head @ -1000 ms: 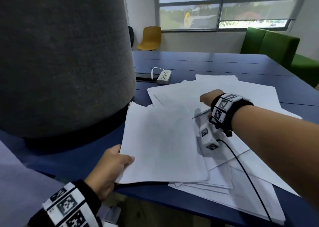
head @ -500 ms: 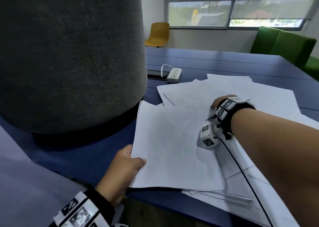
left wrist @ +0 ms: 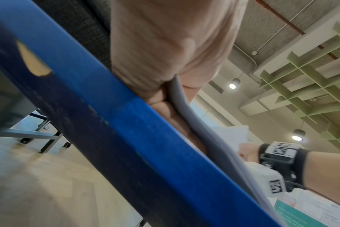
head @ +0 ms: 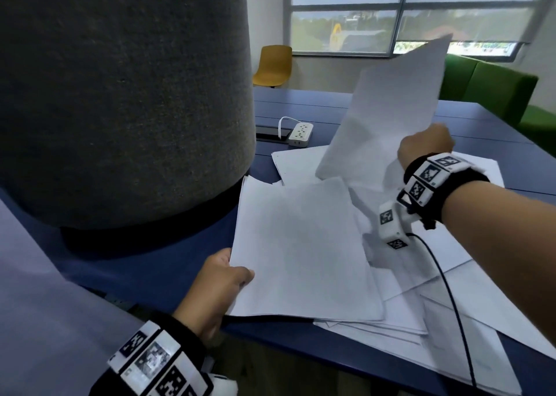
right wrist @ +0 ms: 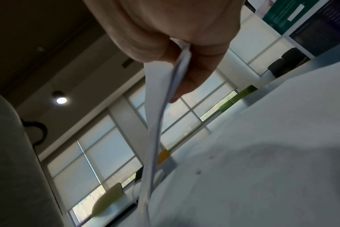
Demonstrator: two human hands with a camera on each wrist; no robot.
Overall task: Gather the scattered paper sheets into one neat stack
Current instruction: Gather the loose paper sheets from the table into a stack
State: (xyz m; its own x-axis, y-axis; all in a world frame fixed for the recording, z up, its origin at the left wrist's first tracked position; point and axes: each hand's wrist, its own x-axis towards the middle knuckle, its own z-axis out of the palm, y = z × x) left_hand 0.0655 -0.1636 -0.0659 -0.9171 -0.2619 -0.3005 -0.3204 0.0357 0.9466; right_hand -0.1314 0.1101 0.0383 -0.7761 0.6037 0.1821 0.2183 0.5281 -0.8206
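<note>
While pinching the near-left corner of a paper stack at the blue bench edge, left hand with thumb on top, fingers curled beneath. Underneath and to the right, loose sheets fanned across the bench, overlapping. Further out, right hand gripping lifted sheets, raised clear of the pile and tilted steeply; possibly two or three, edges blurred at the wrist. Left, a grey fabric cylinder standing beside the stack. Beyond, white power strip, yellow chair, green sofa, window.
</note>
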